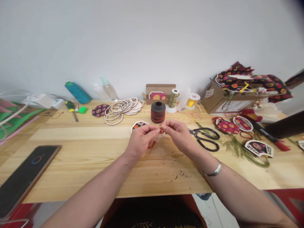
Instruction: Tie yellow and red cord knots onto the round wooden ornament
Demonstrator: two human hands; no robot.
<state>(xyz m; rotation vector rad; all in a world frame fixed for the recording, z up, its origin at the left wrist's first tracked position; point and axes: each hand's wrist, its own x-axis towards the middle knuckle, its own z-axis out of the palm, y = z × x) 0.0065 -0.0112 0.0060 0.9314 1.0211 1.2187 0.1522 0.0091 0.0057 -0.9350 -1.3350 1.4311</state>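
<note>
Just below the spool, the left hand and right hand covered much of the red thread. Their fingers hid its path, and we found the strands too fine to follow. Left of the spool, the picture's edge cut off the green sheets and the phone. Right of the spool, that edge also cut off a tag. The label on the box was too small for us to read, and a dark shape in the top corner was blurred beyond naming.
</note>
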